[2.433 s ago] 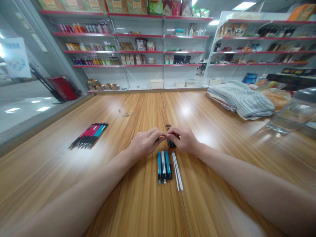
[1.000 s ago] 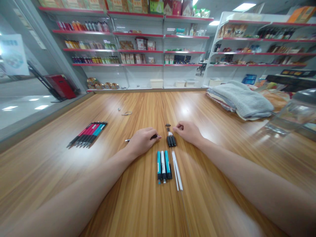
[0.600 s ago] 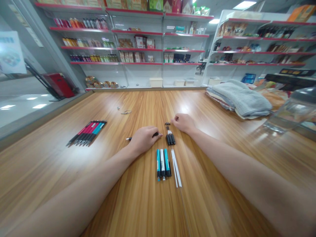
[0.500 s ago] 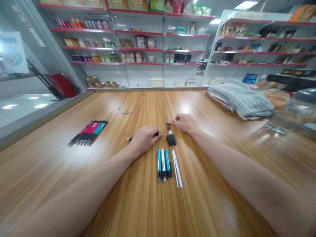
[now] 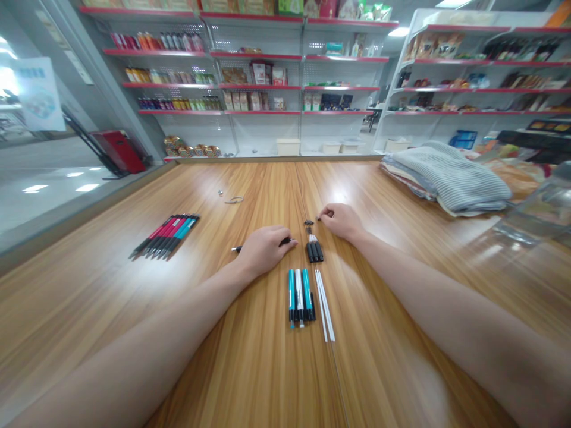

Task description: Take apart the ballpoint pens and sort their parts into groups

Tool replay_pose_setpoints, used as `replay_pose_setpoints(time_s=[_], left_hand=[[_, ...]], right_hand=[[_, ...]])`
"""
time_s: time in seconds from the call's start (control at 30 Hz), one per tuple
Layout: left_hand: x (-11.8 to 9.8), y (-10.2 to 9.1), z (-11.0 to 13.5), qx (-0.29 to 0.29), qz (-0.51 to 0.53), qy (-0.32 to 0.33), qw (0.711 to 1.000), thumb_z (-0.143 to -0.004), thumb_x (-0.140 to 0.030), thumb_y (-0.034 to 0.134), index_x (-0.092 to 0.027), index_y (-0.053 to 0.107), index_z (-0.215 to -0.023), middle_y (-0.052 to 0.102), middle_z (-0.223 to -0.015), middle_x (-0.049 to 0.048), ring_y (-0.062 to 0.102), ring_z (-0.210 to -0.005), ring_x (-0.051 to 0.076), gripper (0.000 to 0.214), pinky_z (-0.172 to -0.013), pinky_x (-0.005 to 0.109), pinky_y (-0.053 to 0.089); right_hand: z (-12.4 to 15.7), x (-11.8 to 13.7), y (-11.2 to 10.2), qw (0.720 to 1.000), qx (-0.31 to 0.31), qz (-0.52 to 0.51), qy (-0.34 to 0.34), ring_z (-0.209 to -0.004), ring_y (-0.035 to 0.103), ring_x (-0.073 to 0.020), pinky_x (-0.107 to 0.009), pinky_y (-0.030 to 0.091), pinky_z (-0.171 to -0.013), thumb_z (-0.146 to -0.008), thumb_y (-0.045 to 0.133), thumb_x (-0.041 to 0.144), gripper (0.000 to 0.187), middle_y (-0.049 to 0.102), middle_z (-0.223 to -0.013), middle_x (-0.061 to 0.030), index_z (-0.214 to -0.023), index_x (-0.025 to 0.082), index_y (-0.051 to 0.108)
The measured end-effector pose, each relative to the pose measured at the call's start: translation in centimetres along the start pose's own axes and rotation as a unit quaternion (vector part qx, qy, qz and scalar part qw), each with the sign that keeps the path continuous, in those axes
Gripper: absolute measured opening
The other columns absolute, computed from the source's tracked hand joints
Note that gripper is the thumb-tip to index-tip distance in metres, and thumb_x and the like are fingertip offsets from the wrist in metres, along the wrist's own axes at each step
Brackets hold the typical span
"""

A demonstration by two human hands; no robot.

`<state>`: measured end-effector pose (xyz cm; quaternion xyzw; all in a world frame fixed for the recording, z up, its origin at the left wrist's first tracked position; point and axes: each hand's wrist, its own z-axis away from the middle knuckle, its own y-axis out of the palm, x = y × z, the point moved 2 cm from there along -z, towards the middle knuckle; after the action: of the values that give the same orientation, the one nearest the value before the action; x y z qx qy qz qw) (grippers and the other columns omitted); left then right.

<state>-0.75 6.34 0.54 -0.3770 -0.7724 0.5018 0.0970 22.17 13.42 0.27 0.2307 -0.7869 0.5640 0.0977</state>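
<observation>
My left hand [image 5: 265, 251] rests on the wooden table [image 5: 250, 368], gripping a black pen [image 5: 285, 242] whose metal tip pokes out [image 5: 236, 248] on the far side of the hand. My right hand [image 5: 341, 222] has curled fingers close to a few tiny dark pen parts [image 5: 308, 223]. A dark speck shows at its fingertips, too small to identify. Just below stands a bundle of black pen barrels [image 5: 314, 251]. Nearer me lie teal and white pens [image 5: 300, 299] and thin white tubes [image 5: 325, 305]. Pink and blue pens [image 5: 166, 236] lie further left.
A small metal spring [image 5: 234, 200] and a tiny metal piece [image 5: 220, 192] lie on the far table. A folded grey striped cloth [image 5: 452, 178] and a glass jar [image 5: 535, 208] stand at the right. Red-edged shelves of goods [image 5: 256, 87] stand beyond the table.
My hands, together over the pens earlier, have parted. The left hand lowered the black pen to the table, and the right hand moved away to the right. The view shifted slightly.
</observation>
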Motion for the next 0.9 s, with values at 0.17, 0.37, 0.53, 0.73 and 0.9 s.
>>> replay_pose_setpoints(time_s=[0.17,0.37,0.53,0.73,0.9], left_hand=[[0.01,-0.04,-0.01,0.002,-0.001,0.002,1.0,-0.089,-0.037,0.054,-0.019,0.062,-0.078,0.065,-0.078,0.0038,0.06,-0.073,0.016,0.023,-0.065,0.027,0.042],[0.14,0.05,-0.01,0.011,-0.008,-0.005,1.0,-0.09,-0.039,0.052,-0.019,0.061,-0.079,0.064,-0.079,0.0035,0.06,-0.075,0.017,0.024,-0.066,0.027,0.041],[-0.06,-0.13,-0.03,0.026,-0.013,-0.015,0.999,-0.091,-0.04,0.05,-0.019,0.061,-0.081,0.064,-0.082,0.0037,0.06,-0.078,0.017,0.025,-0.067,0.026,0.04],[-0.05,-0.1,-0.01,0.028,-0.011,-0.021,0.999,-0.091,-0.039,0.05,-0.019,0.062,-0.082,0.065,-0.083,0.0042,0.06,-0.079,0.017,0.025,-0.069,0.027,0.041],[0.02,-0.08,-0.02,0.027,-0.013,-0.019,0.999,-0.091,-0.04,0.05,-0.02,0.062,-0.081,0.064,-0.083,0.0035,0.06,-0.079,0.017,0.025,-0.069,0.027,0.04]], right_hand=[[0.27,0.07,-0.05,1.0,0.022,-0.012,-0.006,-0.072,0.061,-0.0154,-0.023,0.039,-0.064,-0.077,0.052,0.021,0.024,0.071,-0.079,-0.0021,-0.089,0.022,0.073],[0.22,-0.19,0.27,0.999,0.018,-0.006,-0.039,-0.068,0.059,-0.0143,-0.023,0.038,-0.06,-0.077,0.052,0.022,0.025,0.069,-0.076,-0.0009,-0.091,0.024,0.073],[0.23,-0.1,0.29,0.997,0.021,-0.004,-0.068,-0.066,0.057,-0.0138,-0.022,0.037,-0.06,-0.079,0.054,0.026,0.023,0.068,-0.075,-0.0006,-0.092,0.025,0.073],[0.32,0.08,0.3,0.995,0.029,-0.009,-0.092,-0.065,0.057,-0.0139,-0.023,0.038,-0.061,-0.082,0.054,0.029,0.023,0.066,-0.069,0.0005,-0.096,0.026,0.073],[0.27,-0.06,0.61,0.994,0.02,-0.006,-0.108,-0.069,0.058,-0.0144,-0.023,0.039,-0.063,-0.083,0.052,0.027,0.025,0.068,-0.076,0.0,-0.098,0.027,0.072]])
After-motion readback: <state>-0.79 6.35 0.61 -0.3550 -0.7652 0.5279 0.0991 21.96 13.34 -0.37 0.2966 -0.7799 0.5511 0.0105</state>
